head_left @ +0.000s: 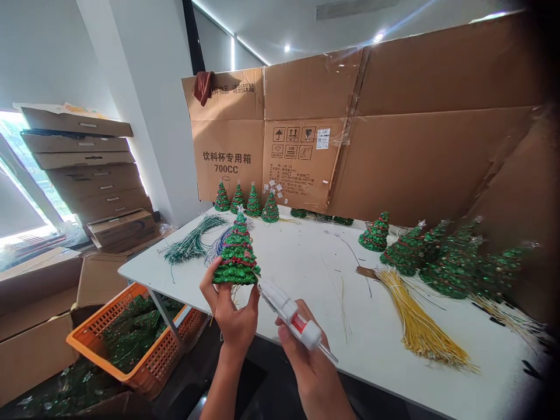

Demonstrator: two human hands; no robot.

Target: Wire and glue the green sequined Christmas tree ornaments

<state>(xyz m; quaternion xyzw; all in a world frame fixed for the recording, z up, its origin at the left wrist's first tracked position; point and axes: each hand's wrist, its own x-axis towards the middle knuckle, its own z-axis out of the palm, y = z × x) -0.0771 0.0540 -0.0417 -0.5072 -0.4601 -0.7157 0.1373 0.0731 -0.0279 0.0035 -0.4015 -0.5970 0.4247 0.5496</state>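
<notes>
My left hand holds a small green sequinned Christmas tree upright by its base, above the near edge of the white table. My right hand grips a white glue gun with a red label. Its nozzle points up and left and touches the tree's lower right edge.
Several finished trees stand in a row at the back by a cardboard wall; more trees lie at the right. Green wires lie left, yellow wires right. An orange basket of green parts sits on the floor.
</notes>
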